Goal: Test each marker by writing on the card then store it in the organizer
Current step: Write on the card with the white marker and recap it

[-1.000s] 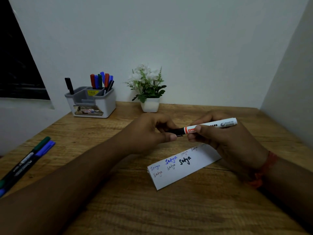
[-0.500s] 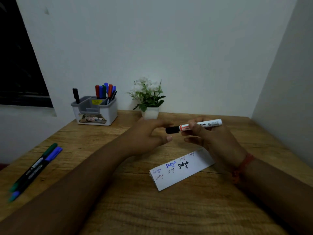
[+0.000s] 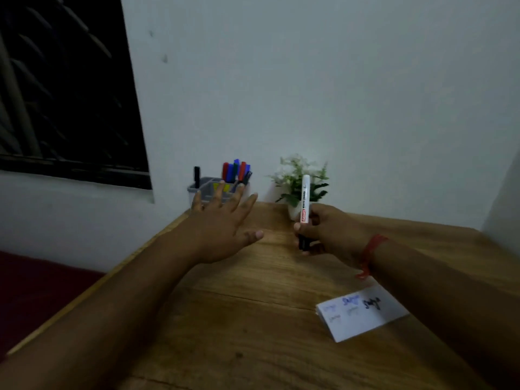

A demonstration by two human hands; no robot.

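Two hands are seen over the wooden worktop; at far left a dark window is set in the wall; next, the grey organizer is stood against the back wall, a black marker alone in its left slot, red, blue and green markers bunched in its right slot, a yellow label inside unreadable; the left hand is stretched toward it, fingers spread and straight, nothing held, probably to steady the organizer for the drop-in; a potted plant is placed further right; just in front of it the whiteboard marker is grasped upright by the right hand, black cap end down, apparently capped and bound for storage; "WHITE BOARD" is read on the white barrel beside a red logo, brand illegible; a red thread is worn on that wrist; the card is left flat at lower right, several handwritten test words in blue, black and faint ink, too blurred to be read.
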